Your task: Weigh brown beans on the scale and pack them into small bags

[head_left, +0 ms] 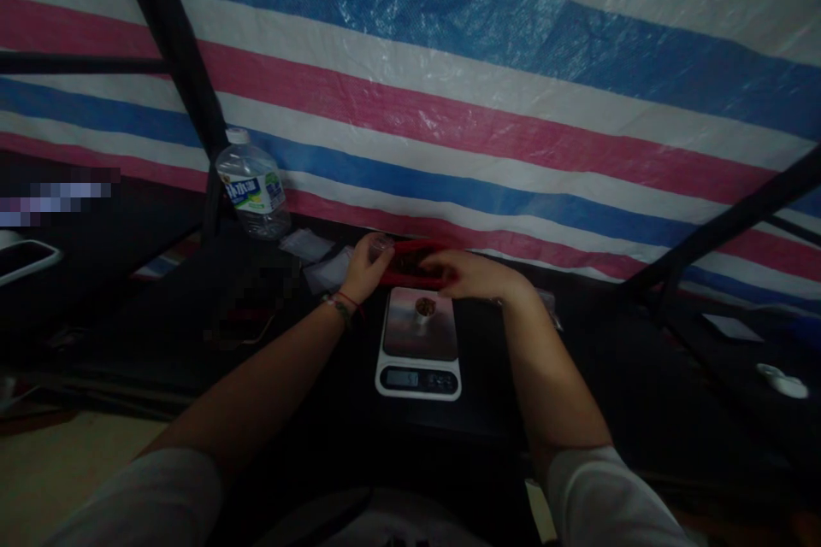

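A white kitchen scale (420,380) lies on the dark surface in front of me. On its plate stands a small cup (423,314) filled with brown bits. Behind the scale is an opened red bag (410,277) with dark contents. My left hand (367,263) is at the bag's left end, its fingers closed round a small clear plastic piece (380,244). From the right, my right hand (473,273) reaches over the red bag with bent fingers drawn together. Its fingertips are dim and slightly blurred, so what they pinch cannot be made out.
A large clear plastic bottle (253,188) stands at the back left, with clear plastic packets (324,265) beside it. Dark metal bars (183,51) and a striped plastic sheet (449,120) close off the back. Farther right lie a pale flat object (732,326) and a white item (782,381).
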`<state>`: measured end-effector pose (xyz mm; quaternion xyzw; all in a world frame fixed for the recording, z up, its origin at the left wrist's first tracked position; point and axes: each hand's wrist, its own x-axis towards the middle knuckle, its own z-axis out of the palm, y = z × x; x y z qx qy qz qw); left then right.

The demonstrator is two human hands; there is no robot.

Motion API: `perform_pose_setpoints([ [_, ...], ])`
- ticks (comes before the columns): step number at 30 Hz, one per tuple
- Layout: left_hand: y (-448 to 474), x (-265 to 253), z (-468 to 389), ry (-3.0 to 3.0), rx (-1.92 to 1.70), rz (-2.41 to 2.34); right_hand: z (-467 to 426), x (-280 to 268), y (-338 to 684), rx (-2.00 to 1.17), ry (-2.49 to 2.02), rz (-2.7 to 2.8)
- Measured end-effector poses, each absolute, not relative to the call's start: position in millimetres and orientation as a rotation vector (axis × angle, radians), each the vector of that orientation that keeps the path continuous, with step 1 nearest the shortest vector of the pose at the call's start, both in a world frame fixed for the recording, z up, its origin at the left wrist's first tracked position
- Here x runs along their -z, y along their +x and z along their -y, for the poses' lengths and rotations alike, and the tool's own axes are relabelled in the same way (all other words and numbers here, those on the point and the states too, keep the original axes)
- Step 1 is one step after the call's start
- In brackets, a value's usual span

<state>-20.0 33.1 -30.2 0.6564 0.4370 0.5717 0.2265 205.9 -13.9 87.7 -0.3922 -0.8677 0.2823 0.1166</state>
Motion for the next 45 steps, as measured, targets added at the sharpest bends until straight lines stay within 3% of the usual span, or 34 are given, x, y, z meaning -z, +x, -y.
perform_pose_setpoints([
  [11, -25.9, 39.9, -41.6, 1.649, -1.659, -1.150, 2.0, -60.4, 191.9, -1.074, -1.048, 2.743],
  [18, -29.2, 24.0, -24.3, 2.211, -1.468, -1.117, 1.9, -68.2, 195.1, -0.796, -1.045, 2.325],
  [24, -17.7, 19.8, -14.4, 2.313, -1.391, -0.973, -4.4, -58.5, 185.8, -0.515, -1.094, 2.158],
  [45, -13.5, 33.8, -18.2, 1.932, -1.608, -1.068, 8.7, -75.8, 188.2, -0.508, -1.100, 2.259],
])
